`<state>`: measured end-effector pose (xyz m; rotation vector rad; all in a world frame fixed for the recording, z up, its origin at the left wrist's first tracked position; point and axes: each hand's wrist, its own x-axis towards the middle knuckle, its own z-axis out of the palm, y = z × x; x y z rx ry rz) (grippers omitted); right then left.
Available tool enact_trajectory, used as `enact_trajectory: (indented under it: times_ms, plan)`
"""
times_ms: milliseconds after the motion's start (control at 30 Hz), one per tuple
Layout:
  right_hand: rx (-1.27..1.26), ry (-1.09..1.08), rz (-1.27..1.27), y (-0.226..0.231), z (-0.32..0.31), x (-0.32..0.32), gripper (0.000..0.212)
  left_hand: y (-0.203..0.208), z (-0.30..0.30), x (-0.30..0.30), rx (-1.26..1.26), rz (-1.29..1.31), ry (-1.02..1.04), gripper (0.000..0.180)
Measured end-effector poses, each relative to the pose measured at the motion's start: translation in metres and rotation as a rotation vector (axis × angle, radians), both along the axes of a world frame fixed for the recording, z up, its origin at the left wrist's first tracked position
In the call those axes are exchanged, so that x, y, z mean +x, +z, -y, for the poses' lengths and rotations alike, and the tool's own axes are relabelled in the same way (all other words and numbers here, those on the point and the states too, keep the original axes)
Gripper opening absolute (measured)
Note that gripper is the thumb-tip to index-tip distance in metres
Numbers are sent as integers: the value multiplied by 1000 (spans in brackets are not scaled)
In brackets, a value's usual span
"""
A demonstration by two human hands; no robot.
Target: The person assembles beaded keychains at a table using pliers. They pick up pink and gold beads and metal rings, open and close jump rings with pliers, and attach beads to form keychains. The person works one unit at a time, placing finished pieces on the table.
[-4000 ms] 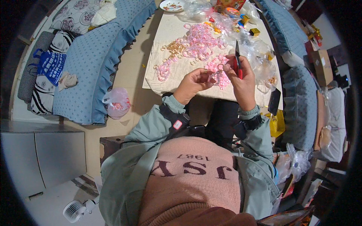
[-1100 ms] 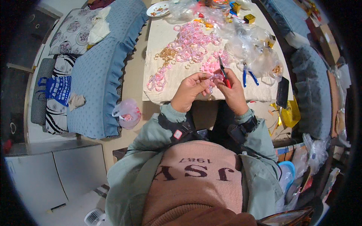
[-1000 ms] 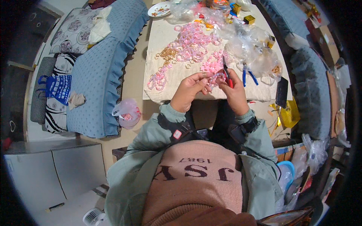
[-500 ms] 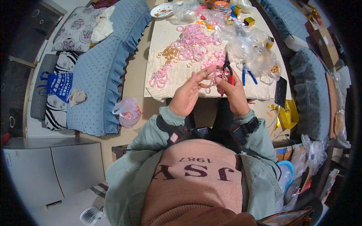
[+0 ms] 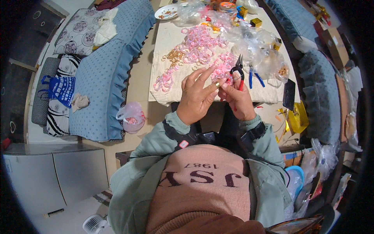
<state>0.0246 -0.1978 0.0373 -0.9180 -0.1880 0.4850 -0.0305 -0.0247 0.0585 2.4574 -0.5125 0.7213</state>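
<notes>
Above the table's near edge, my right hand (image 5: 240, 102) is closed around red-handled pliers (image 5: 240, 84), whose dark, narrow jaws point away from me. My left hand (image 5: 196, 97) is beside it, one digit reaching to the right fingertips as if pinching, the other fingers stretched apart. What lies between its fingertips is too small to make out. A gold-coloured band (image 5: 217, 84) shows on that hand. Pink beads (image 5: 229, 80) show by the right fingertips, partly hidden. Beyond the hands lies a heap of pink bead loops (image 5: 200, 43), with gold-coloured rings (image 5: 174, 57) to its left.
Blue-handled pliers (image 5: 256, 79) and a dark phone-like slab (image 5: 289, 94) lie to the right on the pale tablecloth (image 5: 167, 97). Clear plastic bags (image 5: 257, 43) spread behind them. A white plate (image 5: 166, 12) stands far left. A yellow basket (image 5: 299, 119) is below the table's right side.
My left hand has turned and moved right, nearer the right fingertips. The red-handled pliers have shifted slightly right and tilted. The hanging bead loop between my hands no longer shows.
</notes>
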Motion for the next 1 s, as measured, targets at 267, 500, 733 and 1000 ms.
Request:
enact_trajectory:
  times_ms: [267, 500, 733, 1000]
  plan:
    - [50, 54, -26, -7, 6, -2, 31, -2, -2, -2, 259, 45, 90, 48]
    - [-34, 42, 27, -6, 6, -5, 55, -10, -7, 0, 348, 106, 85, 49]
    - [-36, 33, 44, -4, 0, -7, 63, -11, -7, 0, 317, 76, 71, 51]
    - [-1, 68, 84, -3, 0, -6, 46, -9, -5, 1, 164, -24, -37, 55]
